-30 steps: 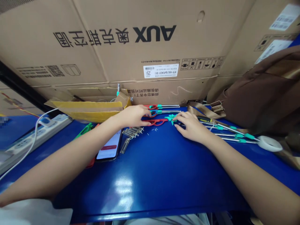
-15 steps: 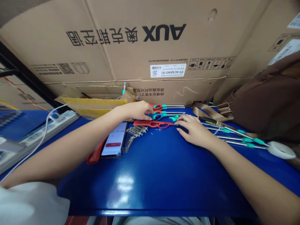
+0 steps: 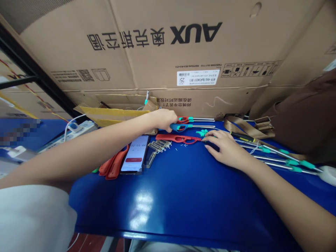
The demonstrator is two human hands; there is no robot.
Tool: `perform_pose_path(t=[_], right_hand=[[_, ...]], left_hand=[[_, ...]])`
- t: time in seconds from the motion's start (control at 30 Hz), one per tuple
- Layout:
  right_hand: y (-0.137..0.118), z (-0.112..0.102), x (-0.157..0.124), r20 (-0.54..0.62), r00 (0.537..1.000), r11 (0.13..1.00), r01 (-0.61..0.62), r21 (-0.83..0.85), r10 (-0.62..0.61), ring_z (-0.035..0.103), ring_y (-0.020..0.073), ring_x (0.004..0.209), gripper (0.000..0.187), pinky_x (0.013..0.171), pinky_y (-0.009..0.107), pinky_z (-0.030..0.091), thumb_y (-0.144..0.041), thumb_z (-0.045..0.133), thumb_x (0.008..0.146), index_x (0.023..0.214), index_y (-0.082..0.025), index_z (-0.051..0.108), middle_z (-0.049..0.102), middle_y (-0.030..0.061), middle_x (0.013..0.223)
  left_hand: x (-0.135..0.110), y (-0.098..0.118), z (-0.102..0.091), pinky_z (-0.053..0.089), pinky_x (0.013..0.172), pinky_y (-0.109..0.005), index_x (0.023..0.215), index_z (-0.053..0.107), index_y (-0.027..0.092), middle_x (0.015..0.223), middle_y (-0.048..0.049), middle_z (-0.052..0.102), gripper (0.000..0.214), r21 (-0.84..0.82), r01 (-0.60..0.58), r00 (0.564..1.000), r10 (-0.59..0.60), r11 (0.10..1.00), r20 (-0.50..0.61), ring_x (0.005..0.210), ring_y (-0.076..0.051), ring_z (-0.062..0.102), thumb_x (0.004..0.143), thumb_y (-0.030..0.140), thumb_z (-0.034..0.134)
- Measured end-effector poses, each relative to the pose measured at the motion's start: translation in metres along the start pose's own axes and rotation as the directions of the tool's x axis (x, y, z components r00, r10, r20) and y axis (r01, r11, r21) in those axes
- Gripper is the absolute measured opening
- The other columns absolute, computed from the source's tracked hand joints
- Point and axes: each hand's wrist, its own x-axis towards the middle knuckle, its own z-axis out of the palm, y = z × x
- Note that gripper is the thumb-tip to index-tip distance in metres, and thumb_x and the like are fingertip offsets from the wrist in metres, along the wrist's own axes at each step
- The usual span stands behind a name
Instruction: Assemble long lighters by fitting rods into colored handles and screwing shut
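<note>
My left hand (image 3: pixel 166 119) is closed at the far side of the blue desk, its fingers curled on the handle end of a blue long-necked lighter (image 3: pixel 181 127). Behind that lies a red lighter (image 3: pixel 184 120) with a metal tube, its handle end partly hidden by the hand. Nearer to me is a red lighter handle shell (image 3: pixel 176 138) without a tube. My right hand (image 3: pixel 222 146) rests with its fingers apart at this shell's tip, beside small teal plastic parts (image 3: pixel 201 133). Several clear fuel tanks (image 3: pixel 160 145) lie left of the shell.
A phone (image 3: pixel 135 154) showing a timer lies beside red handle shells (image 3: pixel 114 162). On the right are metal tubes with teal ends (image 3: pixel 278 162), a screwdriver (image 3: pixel 244 136) and a tan strap (image 3: pixel 238 126). A power strip (image 3: pixel 84 130) stands at left; a large carton (image 3: pixel 147 66) closes the back.
My left hand has shifted slightly away from me along with the blue lighter, which now lies closer to the red one. My right hand has hardly moved. The view has turned a little left.
</note>
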Motion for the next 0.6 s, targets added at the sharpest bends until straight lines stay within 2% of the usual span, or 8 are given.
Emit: perform_pose_path(t=[0.1,0.27,0.43,0.6], right_hand=[[0.002,0.002,-0.001,-0.010,1.000,1.000,0.012,0.000,-0.012,0.060,0.0342,0.116,0.026,0.101,0.057,0.046,-0.028,0.052,0.100,0.115,-0.019,0.071,0.066,0.0139,0.122],[0.005,0.004,-0.001,-0.033,0.999,0.999,0.031,-0.020,-0.032,0.061,0.0330,0.115,0.025,0.100,0.056,0.047,-0.030,0.051,0.101,0.114,-0.021,0.070,0.066,0.0128,0.121],[0.004,0.005,-0.002,-0.024,0.999,0.999,0.046,-0.024,-0.046,0.060,0.0326,0.115,0.025,0.099,0.055,0.047,-0.032,0.051,0.102,0.115,-0.023,0.069,0.065,0.0120,0.123],[0.005,0.005,-0.003,-0.032,0.998,0.999,0.048,-0.021,-0.049,0.061,0.0334,0.116,0.025,0.099,0.054,0.046,-0.033,0.051,0.101,0.115,-0.023,0.070,0.066,0.0118,0.123]], left_hand=[[0.003,0.001,-0.003,0.052,0.077,-0.035,0.102,0.078,0.014,0.097,-0.0147,0.077,0.030,0.052,0.009,1.000,-0.008,0.999,-0.020,0.091,-0.030,0.073,0.073,0.021,0.082],[0.010,0.002,0.001,0.053,0.080,-0.034,0.104,0.079,0.015,0.094,-0.0132,0.077,0.034,0.082,-0.016,0.999,0.019,0.996,-0.038,0.093,-0.030,0.073,0.071,0.020,0.084],[0.015,0.002,0.004,0.052,0.084,-0.036,0.108,0.077,0.016,0.099,-0.0129,0.078,0.041,0.081,-0.026,0.999,0.030,0.996,-0.039,0.097,-0.030,0.072,0.069,0.018,0.087],[0.015,-0.007,-0.004,0.052,0.086,-0.038,0.111,0.076,0.013,0.102,-0.0151,0.076,0.043,0.061,-0.015,0.999,0.017,0.998,-0.033,0.101,-0.033,0.071,0.070,0.016,0.086]])
